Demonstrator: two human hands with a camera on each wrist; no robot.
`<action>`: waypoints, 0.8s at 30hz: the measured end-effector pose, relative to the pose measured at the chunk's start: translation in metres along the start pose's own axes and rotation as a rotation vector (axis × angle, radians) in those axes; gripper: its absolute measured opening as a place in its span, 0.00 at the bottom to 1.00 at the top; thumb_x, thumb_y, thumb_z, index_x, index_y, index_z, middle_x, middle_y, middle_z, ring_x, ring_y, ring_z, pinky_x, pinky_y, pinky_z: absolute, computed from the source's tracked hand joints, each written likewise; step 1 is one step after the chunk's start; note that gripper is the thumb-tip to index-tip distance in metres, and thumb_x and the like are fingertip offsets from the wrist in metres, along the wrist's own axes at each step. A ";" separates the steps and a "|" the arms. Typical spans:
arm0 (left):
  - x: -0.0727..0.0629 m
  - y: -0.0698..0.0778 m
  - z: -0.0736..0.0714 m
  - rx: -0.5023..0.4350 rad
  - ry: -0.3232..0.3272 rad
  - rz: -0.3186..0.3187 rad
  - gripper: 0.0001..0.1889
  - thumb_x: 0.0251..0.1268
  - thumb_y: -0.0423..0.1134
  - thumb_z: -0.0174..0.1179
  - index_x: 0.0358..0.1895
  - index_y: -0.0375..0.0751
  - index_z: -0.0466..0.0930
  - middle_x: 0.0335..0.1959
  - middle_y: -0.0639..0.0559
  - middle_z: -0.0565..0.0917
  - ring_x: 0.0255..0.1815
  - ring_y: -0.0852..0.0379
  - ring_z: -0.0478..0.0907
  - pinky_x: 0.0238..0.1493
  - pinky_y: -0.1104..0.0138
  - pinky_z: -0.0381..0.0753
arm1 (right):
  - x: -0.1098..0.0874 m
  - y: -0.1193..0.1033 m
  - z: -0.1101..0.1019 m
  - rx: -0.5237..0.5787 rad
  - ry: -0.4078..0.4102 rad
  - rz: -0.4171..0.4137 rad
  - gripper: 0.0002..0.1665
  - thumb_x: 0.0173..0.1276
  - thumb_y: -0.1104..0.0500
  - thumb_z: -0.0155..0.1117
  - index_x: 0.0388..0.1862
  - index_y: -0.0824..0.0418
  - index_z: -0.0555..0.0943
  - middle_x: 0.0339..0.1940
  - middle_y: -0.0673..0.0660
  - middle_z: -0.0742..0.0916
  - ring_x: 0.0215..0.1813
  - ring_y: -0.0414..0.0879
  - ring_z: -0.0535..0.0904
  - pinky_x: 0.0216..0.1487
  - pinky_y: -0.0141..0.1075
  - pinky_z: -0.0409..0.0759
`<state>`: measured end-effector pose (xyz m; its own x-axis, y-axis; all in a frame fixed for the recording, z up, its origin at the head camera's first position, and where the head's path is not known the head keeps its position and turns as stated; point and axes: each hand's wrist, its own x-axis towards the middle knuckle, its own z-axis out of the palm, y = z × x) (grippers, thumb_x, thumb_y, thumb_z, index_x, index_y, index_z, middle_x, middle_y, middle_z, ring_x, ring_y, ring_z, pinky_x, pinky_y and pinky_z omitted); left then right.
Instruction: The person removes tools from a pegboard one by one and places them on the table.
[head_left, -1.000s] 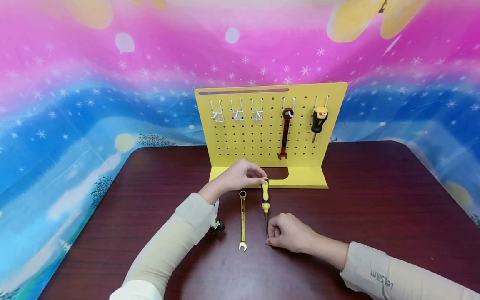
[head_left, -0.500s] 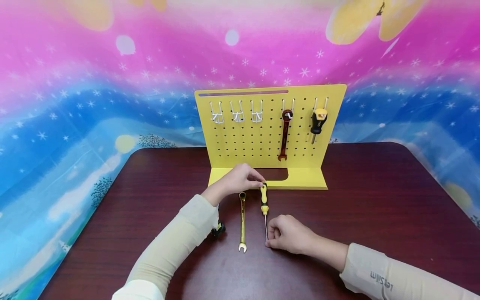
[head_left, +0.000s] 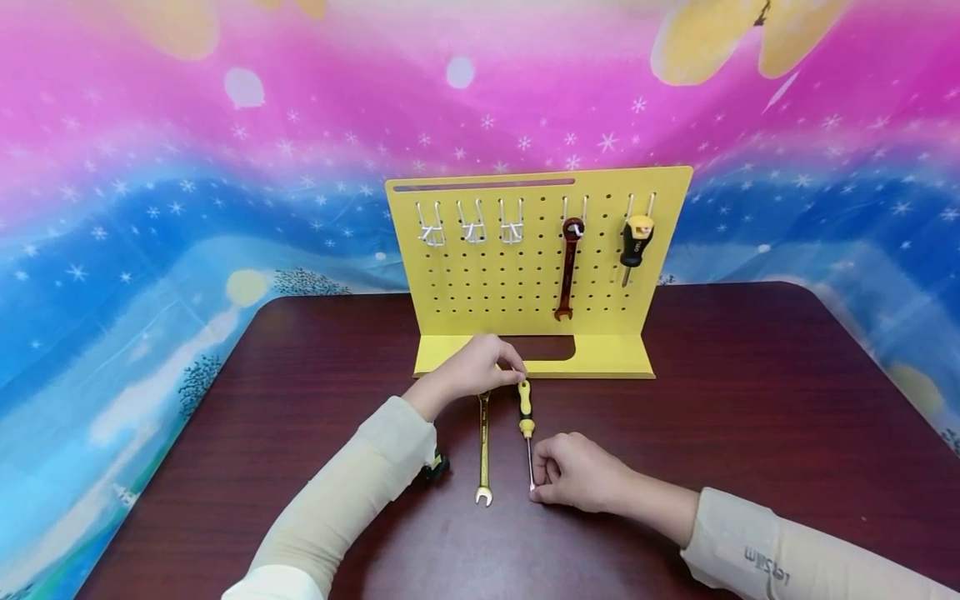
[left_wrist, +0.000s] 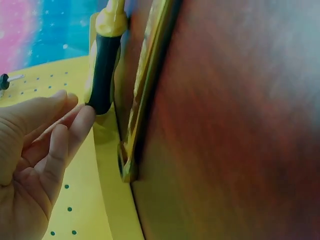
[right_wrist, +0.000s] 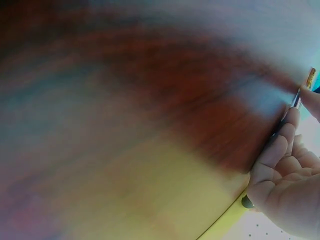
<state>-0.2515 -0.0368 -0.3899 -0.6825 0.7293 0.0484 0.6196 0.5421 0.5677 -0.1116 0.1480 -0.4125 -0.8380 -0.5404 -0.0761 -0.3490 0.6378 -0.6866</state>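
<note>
A yellow-and-black screwdriver (head_left: 527, 427) lies lengthwise between my two hands. My left hand (head_left: 483, 365) pinches the end of its handle, and the left wrist view shows the fingertips right at the black handle end (left_wrist: 102, 75). Down at the metal tip, my right hand (head_left: 577, 471) pinches the shaft between thumb and fingers, the other fingers curled. In the right wrist view, the shaft (right_wrist: 296, 100) shows at the thumb tip. A gold combination wrench (head_left: 483, 450) lies left of the screwdriver, its ring end partly covered by my left hand.
A yellow pegboard stand (head_left: 487, 283) rises behind the hands. On it hang a dark red wrench (head_left: 567, 271) and a short screwdriver (head_left: 636, 242); three white hooks (head_left: 472, 223) are bare. A black object (head_left: 437, 467) lies partly hidden beside my left sleeve on the dark table (head_left: 720, 400).
My left hand and the screwdriver's handle end have moved a little nearer to me, away from the pegboard. The right hand has barely shifted, and the tip stays at its fingers.
</note>
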 end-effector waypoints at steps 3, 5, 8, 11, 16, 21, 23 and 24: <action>-0.001 0.001 0.001 0.013 0.004 0.003 0.06 0.67 0.35 0.65 0.41 0.41 0.90 0.41 0.51 0.90 0.43 0.57 0.85 0.46 0.69 0.83 | 0.000 -0.001 0.000 -0.005 0.001 -0.004 0.15 0.53 0.60 0.77 0.20 0.53 0.77 0.11 0.41 0.73 0.16 0.30 0.66 0.20 0.26 0.68; -0.002 0.002 0.001 0.015 0.003 -0.004 0.06 0.67 0.35 0.65 0.42 0.41 0.90 0.42 0.51 0.90 0.42 0.58 0.84 0.43 0.70 0.82 | 0.000 -0.001 0.000 -0.006 0.000 -0.007 0.15 0.53 0.60 0.77 0.20 0.53 0.77 0.11 0.41 0.73 0.16 0.30 0.66 0.20 0.26 0.68; -0.002 0.003 0.000 0.014 -0.007 -0.012 0.07 0.67 0.36 0.64 0.43 0.42 0.90 0.43 0.50 0.90 0.38 0.58 0.82 0.38 0.72 0.79 | -0.001 -0.001 -0.001 0.003 -0.008 -0.008 0.15 0.53 0.61 0.77 0.20 0.53 0.77 0.11 0.41 0.73 0.16 0.30 0.66 0.21 0.26 0.68; -0.001 0.003 -0.001 0.008 -0.017 -0.012 0.08 0.68 0.36 0.64 0.44 0.41 0.89 0.44 0.50 0.90 0.38 0.58 0.82 0.38 0.72 0.79 | -0.001 0.000 -0.002 0.022 -0.020 -0.011 0.14 0.53 0.62 0.76 0.21 0.53 0.78 0.11 0.41 0.73 0.16 0.30 0.67 0.21 0.26 0.69; 0.001 0.005 -0.004 -0.003 -0.024 -0.003 0.09 0.68 0.35 0.63 0.46 0.38 0.89 0.45 0.49 0.90 0.46 0.56 0.85 0.46 0.68 0.83 | -0.002 0.002 -0.007 0.054 -0.021 -0.022 0.12 0.53 0.63 0.76 0.21 0.54 0.79 0.13 0.42 0.76 0.18 0.29 0.68 0.23 0.26 0.71; 0.002 0.006 -0.012 -0.009 -0.029 0.015 0.10 0.69 0.35 0.62 0.48 0.36 0.87 0.45 0.48 0.90 0.45 0.57 0.85 0.47 0.67 0.83 | -0.003 0.006 -0.015 0.038 0.014 -0.015 0.12 0.54 0.63 0.76 0.22 0.55 0.79 0.16 0.43 0.78 0.21 0.30 0.70 0.25 0.26 0.72; 0.002 0.008 -0.018 -0.016 -0.025 0.019 0.11 0.70 0.35 0.61 0.49 0.36 0.87 0.46 0.48 0.90 0.44 0.57 0.85 0.47 0.68 0.84 | -0.004 0.009 -0.020 0.030 0.031 -0.006 0.11 0.55 0.63 0.75 0.23 0.55 0.79 0.17 0.43 0.79 0.21 0.31 0.71 0.25 0.26 0.73; 0.002 0.010 -0.021 -0.021 -0.023 0.019 0.11 0.70 0.35 0.61 0.49 0.36 0.87 0.46 0.47 0.90 0.44 0.57 0.86 0.47 0.68 0.84 | -0.004 0.011 -0.022 0.028 0.040 0.003 0.11 0.56 0.64 0.74 0.24 0.55 0.79 0.17 0.43 0.79 0.21 0.31 0.71 0.25 0.26 0.73</action>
<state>-0.2547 -0.0387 -0.3674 -0.6614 0.7489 0.0411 0.6242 0.5192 0.5838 -0.1212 0.1693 -0.4037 -0.8551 -0.5160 -0.0495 -0.3354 0.6236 -0.7062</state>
